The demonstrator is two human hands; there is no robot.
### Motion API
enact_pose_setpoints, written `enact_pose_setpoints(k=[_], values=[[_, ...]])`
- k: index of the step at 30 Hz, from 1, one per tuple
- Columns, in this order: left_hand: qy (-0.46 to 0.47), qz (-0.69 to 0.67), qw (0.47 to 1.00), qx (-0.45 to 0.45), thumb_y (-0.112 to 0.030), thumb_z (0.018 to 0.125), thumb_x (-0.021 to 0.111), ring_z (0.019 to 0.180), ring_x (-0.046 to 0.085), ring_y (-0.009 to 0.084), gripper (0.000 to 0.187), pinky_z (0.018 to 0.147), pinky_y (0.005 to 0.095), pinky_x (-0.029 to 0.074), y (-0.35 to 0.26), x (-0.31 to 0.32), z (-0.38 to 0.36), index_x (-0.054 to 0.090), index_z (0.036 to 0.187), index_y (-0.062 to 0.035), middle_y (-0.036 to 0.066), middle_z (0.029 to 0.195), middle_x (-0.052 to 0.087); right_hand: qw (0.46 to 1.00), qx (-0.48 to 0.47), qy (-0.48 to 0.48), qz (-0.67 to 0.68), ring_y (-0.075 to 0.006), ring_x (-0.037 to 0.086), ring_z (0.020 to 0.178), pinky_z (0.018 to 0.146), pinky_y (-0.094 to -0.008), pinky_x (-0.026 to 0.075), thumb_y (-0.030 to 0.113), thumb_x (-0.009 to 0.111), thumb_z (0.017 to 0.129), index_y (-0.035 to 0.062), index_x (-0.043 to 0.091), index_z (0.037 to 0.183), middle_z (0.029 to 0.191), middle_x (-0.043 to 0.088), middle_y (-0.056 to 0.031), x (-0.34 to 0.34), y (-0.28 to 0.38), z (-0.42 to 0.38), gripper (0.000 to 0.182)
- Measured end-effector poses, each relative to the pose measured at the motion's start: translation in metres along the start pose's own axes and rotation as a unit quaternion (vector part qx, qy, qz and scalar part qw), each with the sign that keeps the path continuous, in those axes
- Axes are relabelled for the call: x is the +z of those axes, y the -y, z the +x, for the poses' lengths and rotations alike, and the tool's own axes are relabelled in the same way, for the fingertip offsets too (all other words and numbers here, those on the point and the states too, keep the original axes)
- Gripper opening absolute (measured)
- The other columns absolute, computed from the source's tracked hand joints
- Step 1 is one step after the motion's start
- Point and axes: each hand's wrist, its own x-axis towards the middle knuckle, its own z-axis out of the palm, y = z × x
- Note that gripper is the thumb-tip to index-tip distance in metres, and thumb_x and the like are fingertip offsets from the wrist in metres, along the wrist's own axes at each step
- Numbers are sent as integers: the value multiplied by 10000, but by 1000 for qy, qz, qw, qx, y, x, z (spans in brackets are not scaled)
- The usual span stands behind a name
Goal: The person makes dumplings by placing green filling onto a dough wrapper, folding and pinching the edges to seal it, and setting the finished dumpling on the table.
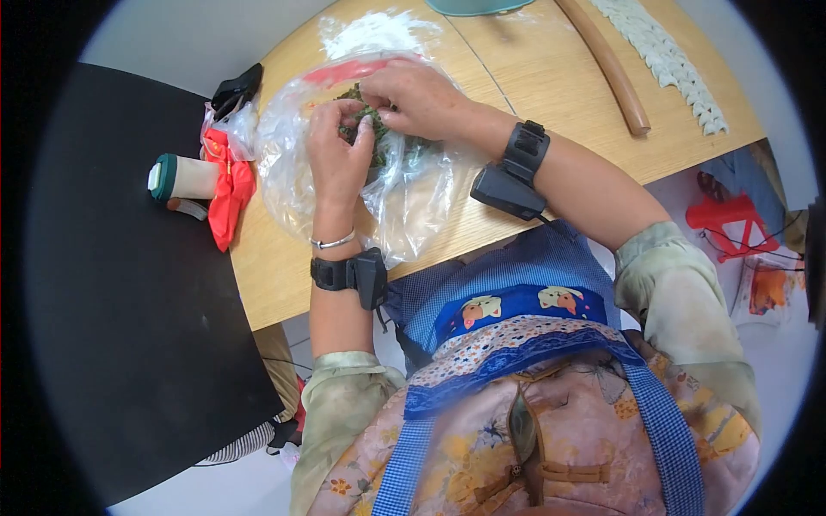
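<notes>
A crumpled clear plastic bag (284,163) lies on the wooden table with its mouth open. Inside sits a clump of dark green and brownish leaves (376,129), whose exact kind I cannot make out. My left hand (340,150) is at the near-left side of the clump, thumb and fingers pinched on the leaves. From the right, my right hand (417,99) reaches over the bag, its fingers curled and pinching leaves close to my left fingertips. Both hands partly hide the clump.
White flour (379,33) is spread beyond the bag. A teal bowl (480,7) stands at the far edge. On the right lie a wooden rolling pin (607,69) and a row of pale dough pieces (667,56). A green-lidded cup (185,179) and red packaging (228,193) are left.
</notes>
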Motion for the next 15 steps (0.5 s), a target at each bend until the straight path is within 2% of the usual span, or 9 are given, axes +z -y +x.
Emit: enact_pose_setpoints(k=[7, 9, 15], values=[[-2, 10, 1000, 13, -14, 749, 680, 716, 598, 220, 112, 670, 329, 481, -2, 0, 1, 630, 848, -8, 101, 791, 615, 1000, 20, 16, -8, -290, 549, 787, 741, -393, 450, 39, 632, 684, 56, 560, 759, 732, 578, -81, 0, 2, -1, 105], [3, 20, 999, 29, -15, 758, 675, 698, 596, 220, 98, 664, 328, 480, -2, 0, 1, 630, 844, -8, 103, 780, 614, 1000, -16, -16, -2, -317, 585, 772, 723, -426, 458, 50, 634, 682, 72, 578, 748, 731, 600, -98, 0, 3, 0, 89], [-4, 22, 1000, 19, -22, 755, 672, 696, 599, 217, 93, 655, 327, 478, -1, 0, 0, 633, 838, -7, 100, 768, 614, 999, -21, -30, 33, -302, 601, 772, 698, -404, 467, 92, 673, 708, 66, 591, 768, 750, 607, -101, 1, 7, 0, 105]])
